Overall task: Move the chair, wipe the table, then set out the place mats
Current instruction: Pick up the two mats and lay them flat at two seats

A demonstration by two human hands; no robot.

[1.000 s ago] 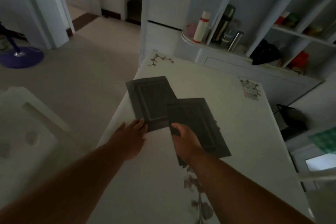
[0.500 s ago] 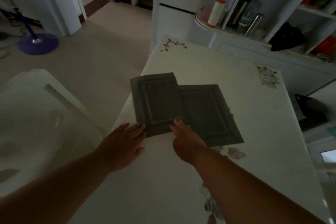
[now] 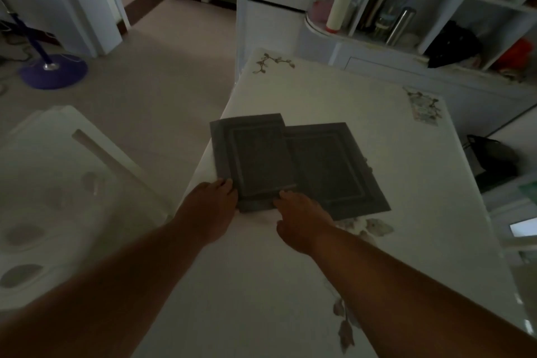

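Note:
Two dark grey place mats lie on the white table (image 3: 415, 192), which has a flower pattern. The left place mat (image 3: 255, 160) sits near the table's left edge and overlaps the right place mat (image 3: 331, 171). My left hand (image 3: 209, 209) touches the left mat's near left corner with its fingertips. My right hand (image 3: 302, 221) rests its fingertips on that mat's near right corner, thumb spread. Neither hand is closed around the mat. A white chair (image 3: 58, 183) stands to the left of the table, apart from it.
A white shelf unit (image 3: 377, 46) with bottles, flasks and a black bag stands behind the table. A fridge (image 3: 267, 20) is at the far left corner. A purple fan base (image 3: 52, 71) sits on the floor at far left. A dark bag (image 3: 491, 154) lies right of the table.
My right hand let go of the right mat, which now lies flat, and moved left onto the left mat's near corner. My left hand stayed at that mat's near edge.

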